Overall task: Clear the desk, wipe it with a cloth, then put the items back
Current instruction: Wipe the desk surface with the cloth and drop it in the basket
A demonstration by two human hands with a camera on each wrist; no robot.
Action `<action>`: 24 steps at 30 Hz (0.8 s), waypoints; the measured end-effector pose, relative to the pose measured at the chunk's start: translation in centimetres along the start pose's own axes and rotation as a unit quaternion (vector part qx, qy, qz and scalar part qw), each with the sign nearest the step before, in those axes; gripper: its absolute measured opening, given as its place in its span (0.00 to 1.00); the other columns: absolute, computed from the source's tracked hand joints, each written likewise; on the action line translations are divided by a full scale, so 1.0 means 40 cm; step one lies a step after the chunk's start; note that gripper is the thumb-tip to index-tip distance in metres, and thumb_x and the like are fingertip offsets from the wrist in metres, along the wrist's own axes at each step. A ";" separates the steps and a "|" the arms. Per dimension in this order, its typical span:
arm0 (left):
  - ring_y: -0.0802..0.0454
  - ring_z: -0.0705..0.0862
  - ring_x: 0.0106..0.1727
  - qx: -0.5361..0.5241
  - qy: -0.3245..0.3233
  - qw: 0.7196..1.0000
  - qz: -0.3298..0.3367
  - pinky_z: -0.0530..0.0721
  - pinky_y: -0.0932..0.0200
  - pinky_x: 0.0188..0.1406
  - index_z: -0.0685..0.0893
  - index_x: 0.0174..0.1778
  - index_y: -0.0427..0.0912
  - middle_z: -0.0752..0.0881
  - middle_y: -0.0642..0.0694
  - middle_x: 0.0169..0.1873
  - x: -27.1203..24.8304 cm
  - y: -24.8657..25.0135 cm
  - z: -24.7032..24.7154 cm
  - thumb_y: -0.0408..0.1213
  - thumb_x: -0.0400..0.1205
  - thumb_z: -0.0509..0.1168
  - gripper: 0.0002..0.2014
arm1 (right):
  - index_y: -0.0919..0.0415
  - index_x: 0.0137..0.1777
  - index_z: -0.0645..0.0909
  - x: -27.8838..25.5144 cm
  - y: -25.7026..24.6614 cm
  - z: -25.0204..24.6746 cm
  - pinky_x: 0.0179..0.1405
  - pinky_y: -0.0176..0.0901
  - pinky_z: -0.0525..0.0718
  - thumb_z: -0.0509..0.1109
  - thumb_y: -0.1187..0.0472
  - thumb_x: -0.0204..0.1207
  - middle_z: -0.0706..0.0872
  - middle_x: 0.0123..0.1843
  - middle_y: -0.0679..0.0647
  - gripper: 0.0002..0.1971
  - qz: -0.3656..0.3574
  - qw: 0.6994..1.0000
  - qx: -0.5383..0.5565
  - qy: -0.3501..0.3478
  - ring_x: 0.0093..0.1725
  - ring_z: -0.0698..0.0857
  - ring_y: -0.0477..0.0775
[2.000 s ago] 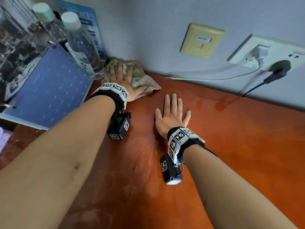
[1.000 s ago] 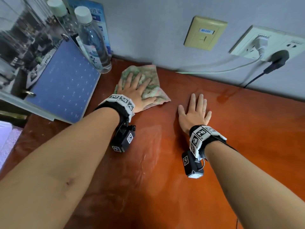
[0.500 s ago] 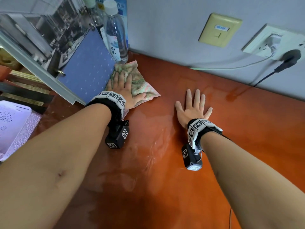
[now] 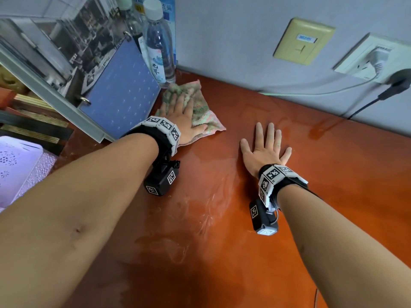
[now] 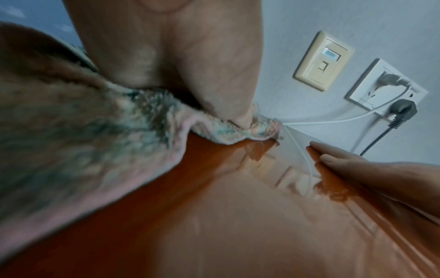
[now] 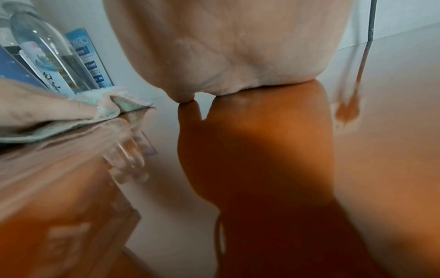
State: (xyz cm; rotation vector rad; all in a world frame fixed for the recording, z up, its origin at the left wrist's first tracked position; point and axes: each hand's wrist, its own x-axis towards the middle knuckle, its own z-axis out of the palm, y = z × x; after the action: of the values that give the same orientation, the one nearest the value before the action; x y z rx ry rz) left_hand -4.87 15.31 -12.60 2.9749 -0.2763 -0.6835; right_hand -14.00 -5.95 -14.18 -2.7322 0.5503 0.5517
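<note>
Both hands lie flat: left hand presses the cloth upper left (soft, limp; likely bunches), right hand on the desk.

Right hand flat on desk, cloth at left

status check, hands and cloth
Left hand flat, pressing cloth on desk. Right hand flat on desk. Water bottle and blue binder crowd cloth.
</note>
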 end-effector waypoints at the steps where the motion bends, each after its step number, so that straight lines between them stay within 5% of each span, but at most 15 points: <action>1: 0.44 0.34 0.83 -0.003 -0.008 1.000 0.013 0.38 0.41 0.80 0.38 0.85 0.45 0.34 0.43 0.83 0.015 0.006 -0.011 0.68 0.81 0.48 0.44 | 0.38 0.84 0.34 -0.001 0.000 -0.001 0.79 0.65 0.29 0.41 0.33 0.81 0.27 0.84 0.41 0.34 0.000 1.000 -0.002 -0.001 0.82 0.27 0.46; 12: 0.36 0.39 0.84 -0.016 0.034 0.999 -0.038 0.42 0.38 0.82 0.41 0.84 0.35 0.41 0.34 0.83 0.226 0.059 -0.087 0.69 0.78 0.53 0.52 | 0.38 0.83 0.31 0.004 -0.003 -0.009 0.78 0.64 0.26 0.42 0.33 0.81 0.23 0.83 0.42 0.35 -0.002 1.000 -0.004 -0.024 0.81 0.24 0.46; 24: 0.31 0.46 0.83 0.001 0.044 0.995 -0.087 0.49 0.34 0.80 0.46 0.83 0.32 0.45 0.30 0.82 0.234 0.102 -0.101 0.73 0.77 0.49 0.53 | 0.39 0.83 0.30 0.006 0.003 -0.014 0.77 0.67 0.27 0.41 0.33 0.81 0.22 0.82 0.43 0.35 -0.013 0.999 -0.006 -0.035 0.81 0.23 0.48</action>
State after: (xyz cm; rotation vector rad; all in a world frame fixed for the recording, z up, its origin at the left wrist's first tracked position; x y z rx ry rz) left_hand 4.54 9.65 -12.47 3.0452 -0.0116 -0.5651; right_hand -13.66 -6.32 -13.83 -2.7166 0.4962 0.6428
